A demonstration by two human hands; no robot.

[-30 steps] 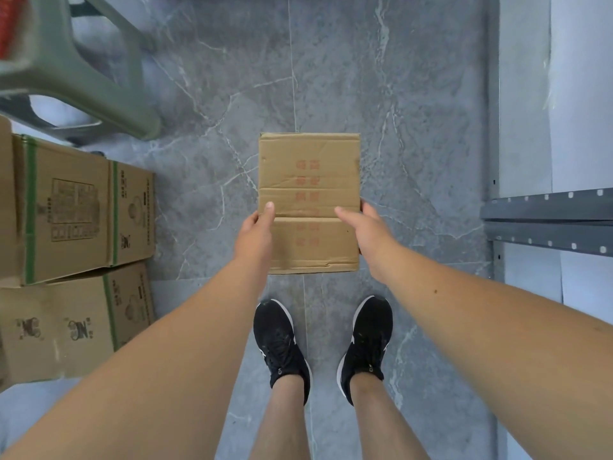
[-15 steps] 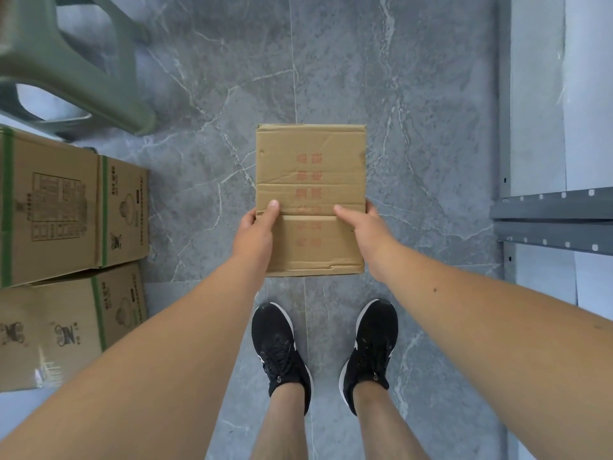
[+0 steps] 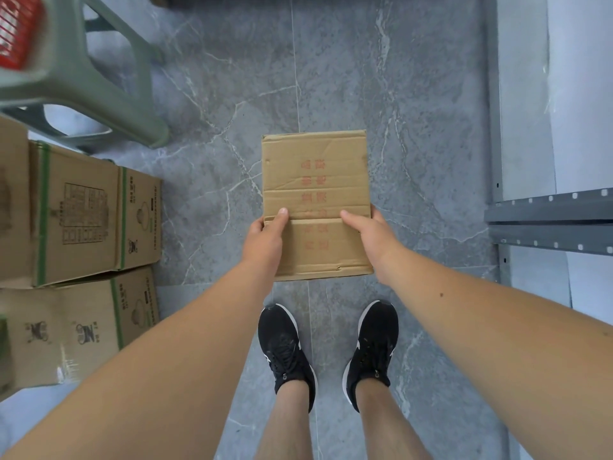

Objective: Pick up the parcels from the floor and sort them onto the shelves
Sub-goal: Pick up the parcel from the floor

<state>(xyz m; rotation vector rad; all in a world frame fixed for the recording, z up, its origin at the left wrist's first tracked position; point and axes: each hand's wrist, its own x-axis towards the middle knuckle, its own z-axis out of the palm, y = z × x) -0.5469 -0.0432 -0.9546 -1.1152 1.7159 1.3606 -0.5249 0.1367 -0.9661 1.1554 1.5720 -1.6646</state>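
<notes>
A flat brown cardboard parcel [image 3: 315,180] with red printed characters is held level above the grey floor, in front of my feet. My left hand [image 3: 265,239] grips its left edge, thumb on top. My right hand [image 3: 370,235] grips its right edge the same way, thumb lying across the top face. The fingers under the parcel are hidden. A grey metal shelf [image 3: 550,224] sticks in from the right edge, with a white wall behind it.
Two large cardboard boxes [image 3: 83,220] with green tape are stacked at the left. A green plastic stool [image 3: 99,78] stands at the upper left, something red at its corner. My black shoes [image 3: 285,346] stand on the marbled grey floor tiles [image 3: 414,111].
The view has shifted slightly and the parcel sits a little lower in frame. Both hands keep the same grip on its sides.
</notes>
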